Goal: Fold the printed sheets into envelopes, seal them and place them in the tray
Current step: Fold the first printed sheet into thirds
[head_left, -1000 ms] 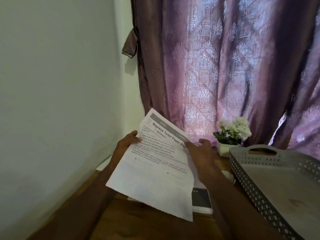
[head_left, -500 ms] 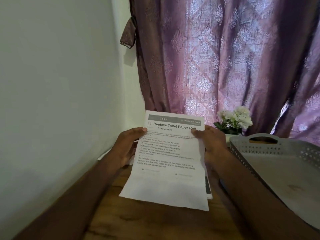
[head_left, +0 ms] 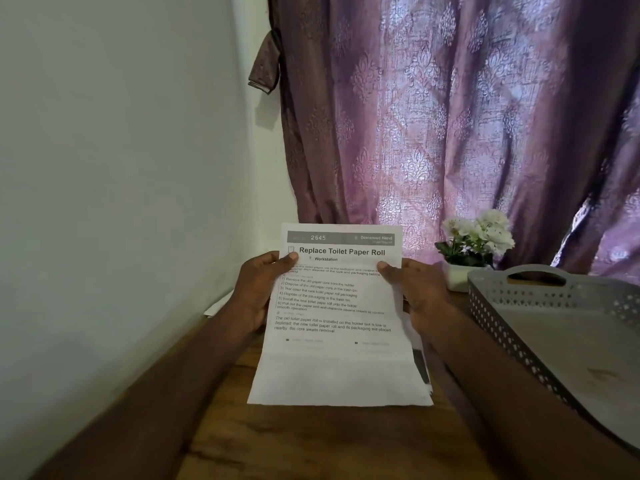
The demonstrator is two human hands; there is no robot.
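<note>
A printed sheet [head_left: 337, 362] headed "Replace Toilet Paper Roll" is held upright and unfolded above the wooden table [head_left: 311, 441]. My left hand [head_left: 258, 289] grips its left edge, thumb on the front near the heading. My right hand [head_left: 414, 289] grips the right edge the same way. Behind the sheet, more paper with a dark printed band [head_left: 420, 367] peeks out at its lower right. A grey perforated tray [head_left: 519, 327] with a handle slot stands at the right, nothing visible in it.
A white pot of white flowers [head_left: 474, 244] stands behind the tray's left corner. A purple patterned curtain [head_left: 450, 116] hangs at the back. A white wall [head_left: 104, 168] runs along the table's left side, with a white paper edge [head_left: 218, 306] against it.
The sheet has turned from tilted to square and upright facing me. My right hand moved from the sheet's top to its right edge, and both hands rose slightly.
</note>
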